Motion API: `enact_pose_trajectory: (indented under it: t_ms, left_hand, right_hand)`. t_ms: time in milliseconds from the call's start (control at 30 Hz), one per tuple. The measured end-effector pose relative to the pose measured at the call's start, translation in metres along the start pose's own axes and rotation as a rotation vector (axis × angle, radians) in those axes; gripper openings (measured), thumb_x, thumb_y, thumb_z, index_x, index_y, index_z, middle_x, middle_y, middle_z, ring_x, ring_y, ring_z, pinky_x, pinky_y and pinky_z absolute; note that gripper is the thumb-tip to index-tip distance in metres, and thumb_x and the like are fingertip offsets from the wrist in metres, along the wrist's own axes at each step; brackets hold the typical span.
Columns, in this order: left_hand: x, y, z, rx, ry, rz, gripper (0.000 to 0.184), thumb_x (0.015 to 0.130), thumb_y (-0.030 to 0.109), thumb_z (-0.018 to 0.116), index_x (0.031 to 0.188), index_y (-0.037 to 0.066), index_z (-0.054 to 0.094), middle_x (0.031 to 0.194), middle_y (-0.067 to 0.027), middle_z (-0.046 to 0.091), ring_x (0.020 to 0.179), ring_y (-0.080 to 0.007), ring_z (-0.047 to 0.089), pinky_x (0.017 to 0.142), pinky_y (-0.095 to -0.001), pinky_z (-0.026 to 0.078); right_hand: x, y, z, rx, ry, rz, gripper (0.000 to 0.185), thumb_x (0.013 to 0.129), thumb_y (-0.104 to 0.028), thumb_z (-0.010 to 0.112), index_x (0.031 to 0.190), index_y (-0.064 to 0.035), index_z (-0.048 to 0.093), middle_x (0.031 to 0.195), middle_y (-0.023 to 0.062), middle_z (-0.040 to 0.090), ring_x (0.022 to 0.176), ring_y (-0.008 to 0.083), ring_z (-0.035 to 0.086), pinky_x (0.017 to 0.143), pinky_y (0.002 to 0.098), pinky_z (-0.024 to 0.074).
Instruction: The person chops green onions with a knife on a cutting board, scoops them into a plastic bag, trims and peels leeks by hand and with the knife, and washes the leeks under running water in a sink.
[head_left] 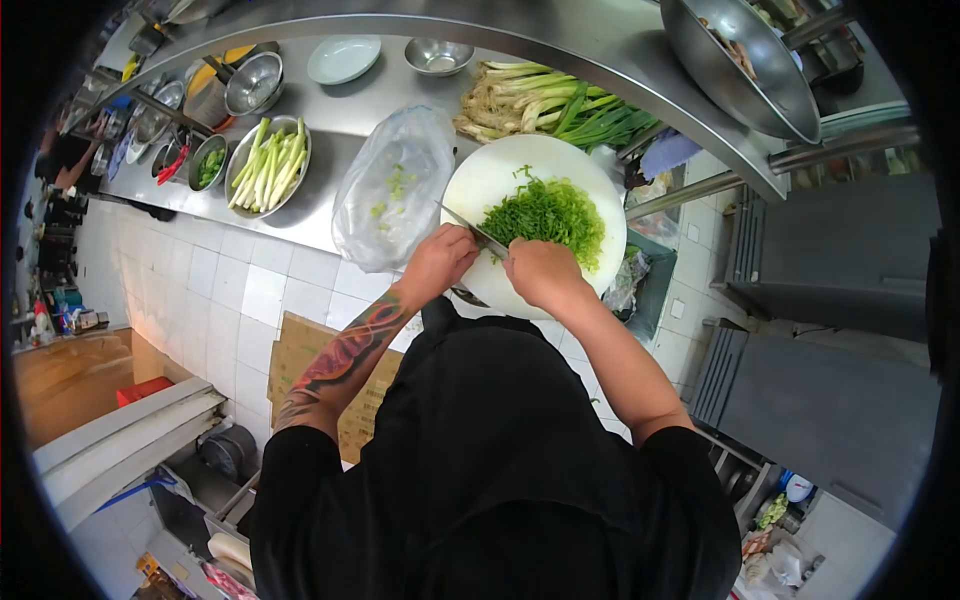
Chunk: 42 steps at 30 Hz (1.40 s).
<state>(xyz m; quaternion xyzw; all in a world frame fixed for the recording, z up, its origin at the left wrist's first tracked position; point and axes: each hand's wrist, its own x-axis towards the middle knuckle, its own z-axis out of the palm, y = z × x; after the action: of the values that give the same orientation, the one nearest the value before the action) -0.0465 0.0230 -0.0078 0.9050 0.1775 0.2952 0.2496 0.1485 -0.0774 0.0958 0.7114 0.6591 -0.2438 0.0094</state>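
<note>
My right hand point(543, 272) is wrapped around the handle of a kitchen knife point(474, 228), whose blade points up and left across the edge of a round white cutting board point(470, 183). My left hand point(441, 260) is at the board's left edge, fingers curled together close beside the blade. Whatever those fingers hold, if anything, is hidden. A heap of finely chopped green scallion point(548, 222) covers the middle and right of the board. Left of the board lies a clear plastic bag point(392, 190) with some chopped green pieces showing through.
Whole scallions point(560, 105) lie behind the board. A metal bowl of cut scallion stalks point(268, 165) stands left, with a white plate point(344, 60) and an empty metal bowl point(438, 57) farther back. A steel shelf point(560, 42) overhangs the counter, carrying a large pan point(740, 80).
</note>
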Motion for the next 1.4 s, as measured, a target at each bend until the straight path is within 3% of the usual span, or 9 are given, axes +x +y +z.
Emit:
enact_pose_trajectory:
  t_ms: [133,200,300,433,633,800,1200,1400]
  left_hand:
    - [-0.001,0.001,0.001,-0.028,0.023,-0.050,0.012,0.083,0.003,0.077,0.094,0.003,0.072,0.103,-0.0089,0.069,0.096,-0.0316,0.068,0.083,-0.0420,0.057]
    - [-0.003,0.002,-0.005,-0.001,-0.050,-0.028,0.011,0.086,0.005,0.076,0.096,0.003,0.072,0.104,-0.0090,0.068,0.094,-0.0321,0.068,0.083,-0.0423,0.058]
    - [0.008,0.005,-0.001,0.006,-0.068,-0.081,0.010,0.088,0.007,0.075,0.097,0.003,0.072,0.105,-0.0086,0.067,0.096,-0.0309,0.068,0.083,-0.0415,0.058]
    - [0.018,0.000,0.013,0.026,-0.054,-0.053,0.010,0.089,0.008,0.074,0.098,0.003,0.071,0.106,-0.0081,0.067,0.096,-0.0300,0.068,0.084,-0.0406,0.058]
    - [0.017,0.001,0.010,0.087,-0.078,0.046,0.006,0.089,0.006,0.070,0.092,0.002,0.067,0.099,-0.0098,0.063,0.095,-0.0305,0.065,0.081,-0.0412,0.057]
    - [0.016,-0.001,0.009,0.126,-0.105,-0.006,0.008,0.086,0.006,0.072,0.092,0.004,0.068,0.099,-0.0093,0.066,0.096,-0.0301,0.066,0.082,-0.0406,0.057]
    - [0.012,0.005,0.007,0.072,-0.014,-0.043,0.011,0.082,0.005,0.075,0.091,0.005,0.068,0.099,-0.0089,0.066,0.095,-0.0314,0.066,0.082,-0.0411,0.057]
    - [0.008,0.006,0.010,0.096,-0.006,-0.095,0.012,0.082,0.004,0.074,0.092,0.005,0.068,0.102,-0.0108,0.068,0.093,-0.0330,0.068,0.080,-0.0428,0.057]
  right_hand:
    - [0.013,0.011,0.003,0.030,0.021,0.089,0.026,0.099,-0.020,0.055,0.100,0.0017,0.069,0.092,0.0233,0.075,0.090,0.0426,0.074,0.081,0.0532,0.0568]
    - [0.008,0.026,-0.013,0.193,-0.073,0.102,0.029,0.102,-0.026,0.058,0.100,0.0010,0.066,0.087,0.0217,0.074,0.087,0.0437,0.072,0.081,0.0548,0.0558]
    - [-0.006,0.039,-0.002,0.157,0.074,0.021,0.030,0.103,-0.031,0.060,0.101,-0.0003,0.062,0.085,0.0206,0.073,0.085,0.0441,0.071,0.078,0.0550,0.0554]
    - [-0.018,0.030,0.010,0.044,0.096,0.078,0.029,0.103,-0.031,0.059,0.103,-0.0019,0.059,0.084,0.0206,0.073,0.084,0.0437,0.072,0.075,0.0549,0.0554]
    - [-0.024,0.011,0.001,-0.030,0.149,-0.004,0.022,0.100,-0.022,0.058,0.100,-0.0003,0.060,0.083,0.0223,0.073,0.081,0.0406,0.074,0.073,0.0540,0.0563]
    - [-0.014,0.003,-0.006,-0.017,0.099,0.034,0.017,0.095,-0.011,0.052,0.099,0.0015,0.063,0.086,0.0231,0.075,0.084,0.0401,0.075,0.075,0.0520,0.0567]
    - [0.000,-0.002,-0.001,0.003,0.040,0.081,0.018,0.094,-0.009,0.052,0.101,0.0009,0.065,0.091,0.0240,0.075,0.090,0.0399,0.075,0.081,0.0507,0.0574]
    - [0.003,-0.003,0.007,-0.020,0.059,0.060,0.017,0.094,-0.008,0.052,0.099,0.0028,0.064,0.091,0.0256,0.075,0.089,0.0402,0.076,0.078,0.0509,0.0581]
